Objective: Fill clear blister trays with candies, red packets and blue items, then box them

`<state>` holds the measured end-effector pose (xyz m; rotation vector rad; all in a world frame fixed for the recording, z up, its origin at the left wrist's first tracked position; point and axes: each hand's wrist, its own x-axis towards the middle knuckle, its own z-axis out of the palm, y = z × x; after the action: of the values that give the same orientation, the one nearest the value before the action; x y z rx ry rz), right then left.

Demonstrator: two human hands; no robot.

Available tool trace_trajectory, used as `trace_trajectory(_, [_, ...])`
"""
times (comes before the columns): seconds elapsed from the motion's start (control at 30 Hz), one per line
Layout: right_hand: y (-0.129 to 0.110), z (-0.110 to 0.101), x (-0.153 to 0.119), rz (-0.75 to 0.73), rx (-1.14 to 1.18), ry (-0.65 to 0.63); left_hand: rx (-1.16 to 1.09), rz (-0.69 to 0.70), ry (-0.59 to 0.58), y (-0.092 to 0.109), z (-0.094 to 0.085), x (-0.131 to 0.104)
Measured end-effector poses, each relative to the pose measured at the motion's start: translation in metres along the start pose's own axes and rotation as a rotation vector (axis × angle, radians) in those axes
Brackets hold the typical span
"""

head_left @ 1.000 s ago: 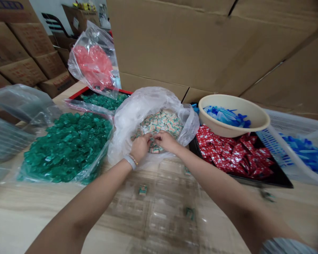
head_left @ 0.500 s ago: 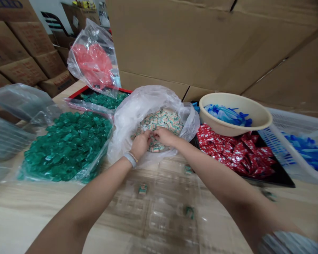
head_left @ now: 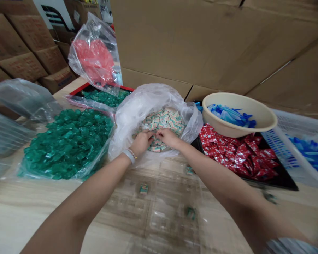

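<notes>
White plastic is gathered in crumpled folds around a heap of small striped packets [head_left: 172, 121], and inside this bag [head_left: 129, 116] the left hand [head_left: 141, 143] and right hand [head_left: 168, 137] are brought together low over the near part of the heap. Little has been changed in the last second: the view has been shifted slightly, while both hands have been kept at the packets, so handling there appears to be still under way. In each grip, thumb and fingers are drawn close; whether a packet is pinched between them cannot be told. Part of the heap is hidden by the hands, and reach from behind is limited by the bag's raised folds. Green pieces [head_left: 66, 144] are piled to the left. At the right, red packets [head_left: 235, 155] are held in a black tray [head_left: 288, 181], partly overhung by a cream basin [head_left: 235, 132]. Between the forearms, a loose packet [head_left: 143, 188] is seen over blurred clear plastic [head_left: 161, 218] on the table [head_left: 21, 211].
</notes>
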<state>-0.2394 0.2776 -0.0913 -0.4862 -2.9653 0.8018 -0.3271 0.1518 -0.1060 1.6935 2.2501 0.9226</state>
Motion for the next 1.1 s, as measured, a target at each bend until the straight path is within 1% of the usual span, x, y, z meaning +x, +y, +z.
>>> trace_trajectory(0.07, [0.0,0.002,-0.003,0.01,0.006,0.029,0.002,0.018,-0.022,0.002,-0.001,0.001])
trace_trajectory(0.13, [0.001,0.002,-0.006,0.017,0.015,0.06,0.028,0.0,-0.039,0.002,-0.006,0.003])
trace_trajectory(0.27, [-0.008,0.004,-0.018,-0.023,0.001,0.151,0.051,-0.132,0.036,-0.003,-0.025,0.0])
trace_trajectory(0.3, [-0.013,0.006,-0.022,-0.053,-0.03,0.151,0.046,-0.152,0.034,-0.006,-0.03,-0.003])
trace_trajectory(0.33, [-0.019,0.009,-0.027,-0.087,-0.074,0.14,0.04,-0.161,0.008,-0.008,-0.035,-0.007])
trace_trajectory(0.43, [-0.038,0.021,-0.039,-0.172,-0.24,0.104,-0.007,-0.129,-0.099,-0.013,-0.04,-0.025])
trace_trajectory(0.5, [-0.047,0.029,-0.044,-0.185,-0.302,0.109,-0.054,-0.094,-0.098,-0.015,-0.038,-0.037])
trace_trajectory(0.57, [-0.049,0.033,-0.046,-0.176,-0.29,0.124,-0.086,-0.058,-0.068,-0.016,-0.035,-0.045])
trace_trajectory(0.67, [-0.046,0.03,-0.042,-0.127,-0.187,0.164,-0.115,-0.026,-0.064,-0.018,-0.032,-0.049])
trace_trajectory(0.77, [-0.044,0.022,-0.03,-0.074,-0.146,0.165,-0.152,-0.054,-0.07,-0.018,-0.032,-0.05])
trace_trajectory(0.9, [-0.049,0.017,-0.013,-0.109,-0.17,0.06,-0.195,-0.108,-0.065,-0.014,-0.032,-0.05])
trace_trajectory(1.0, [-0.048,0.022,-0.005,-0.116,-0.059,-0.041,-0.141,-0.083,-0.067,-0.012,-0.032,-0.049])
trace_trajectory(1.1, [-0.042,0.03,-0.002,-0.085,0.059,-0.06,-0.073,-0.059,-0.038,-0.01,-0.031,-0.048])
